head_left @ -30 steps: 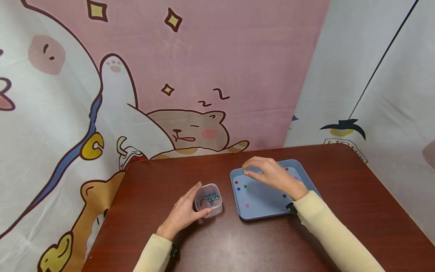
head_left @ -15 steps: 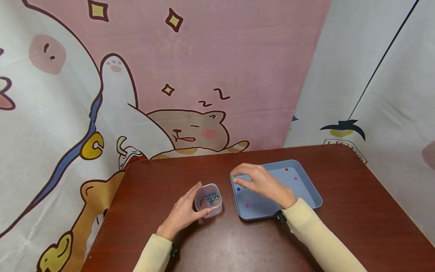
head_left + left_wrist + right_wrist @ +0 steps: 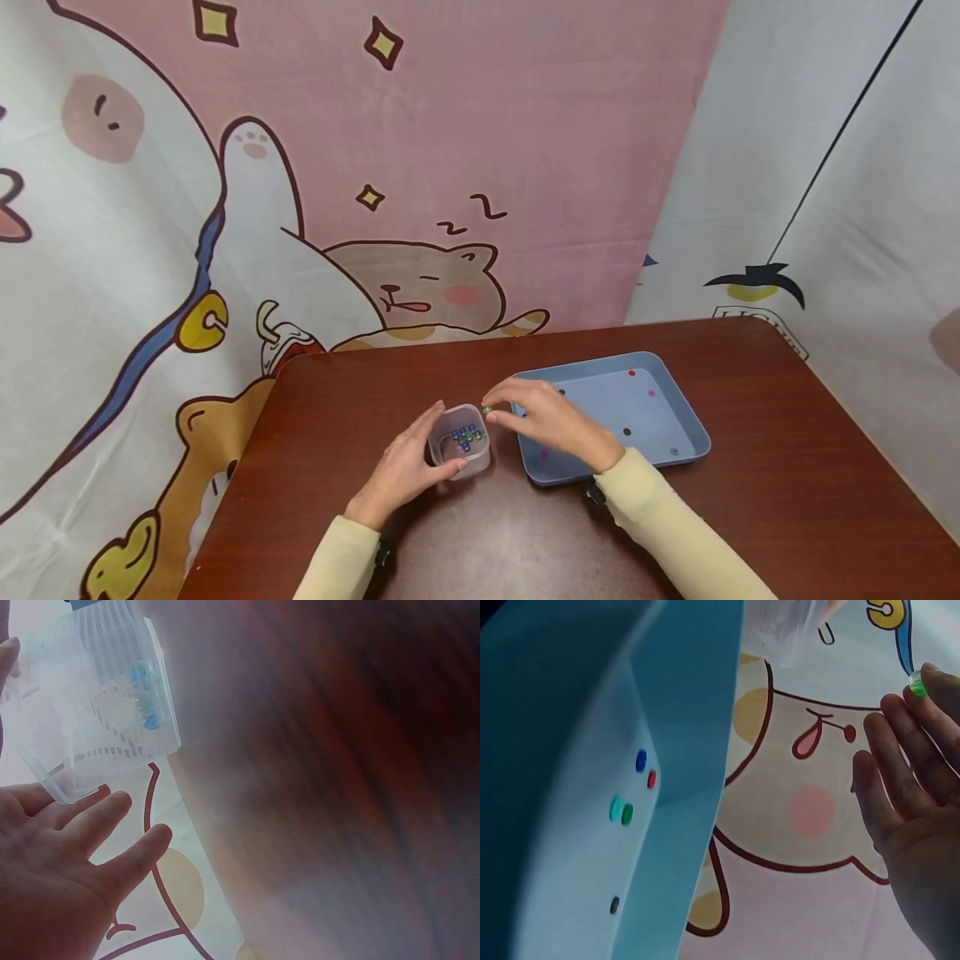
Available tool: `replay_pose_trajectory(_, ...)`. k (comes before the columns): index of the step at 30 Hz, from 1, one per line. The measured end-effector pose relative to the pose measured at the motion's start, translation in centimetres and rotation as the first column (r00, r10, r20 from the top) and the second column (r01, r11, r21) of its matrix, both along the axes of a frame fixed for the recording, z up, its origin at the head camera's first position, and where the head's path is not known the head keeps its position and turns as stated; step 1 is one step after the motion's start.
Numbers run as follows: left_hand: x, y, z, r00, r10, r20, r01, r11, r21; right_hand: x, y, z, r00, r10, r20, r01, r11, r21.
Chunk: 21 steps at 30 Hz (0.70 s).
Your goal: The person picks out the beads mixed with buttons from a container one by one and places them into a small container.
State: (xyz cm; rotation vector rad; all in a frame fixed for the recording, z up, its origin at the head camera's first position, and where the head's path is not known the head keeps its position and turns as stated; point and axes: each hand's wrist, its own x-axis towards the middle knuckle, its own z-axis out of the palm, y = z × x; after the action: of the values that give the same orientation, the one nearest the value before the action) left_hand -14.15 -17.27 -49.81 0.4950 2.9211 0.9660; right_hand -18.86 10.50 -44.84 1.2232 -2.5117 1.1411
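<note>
My left hand (image 3: 403, 468) holds a small clear plastic container (image 3: 476, 468), its fingers on the far left side and its thumb at the near rim. Several blue and green glass marbles (image 3: 467, 434) lie inside; they show through the wall in the left wrist view. Between thumb and index finger, my right hand (image 3: 551, 417) pinches a green glass marble (image 3: 918, 685). That marble is in the air just right of the container's rim. The other right fingers are extended in the right wrist view. Below the right hand is a shallow blue tray (image 3: 600, 404).
Small round coloured pieces are scattered in the tray, among them a red piece (image 3: 632, 373), a pink piece (image 3: 652, 393) and a blue piece (image 3: 641, 760). Container and tray stand on a dark brown table (image 3: 315, 433). A cartoon-printed cloth (image 3: 562, 167) hangs behind.
My right hand has moved left from over the tray toward the container, carrying the green marble. My left hand and the container have stayed in place.
</note>
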Motion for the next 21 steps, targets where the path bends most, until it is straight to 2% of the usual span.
replay_pose_trajectory(9, 0.0, 0.0, 0.1, 1.0, -0.011, 0.0, 0.011, 1.0, -0.003, 0.2, -1.4, -1.1, 0.999, 0.044, -0.001, -0.044, 0.999, 0.031)
replay_pose_trajectory(17, 0.0, 0.0, 0.2, 1.0, -0.008, 0.014, 0.008, 1.0, -0.007, 0.3, -2.3, -2.1, 0.994, 0.072, -0.086, -0.064, 0.994, 0.092)
replay_pose_trajectory(21, 0.0, 0.0, 0.2, 1.0, -0.006, 0.017, 0.007, 1.0, -0.01, 0.3, -2.6, -2.4, 0.993, 0.071, -0.092, -0.059, 0.99, 0.126)
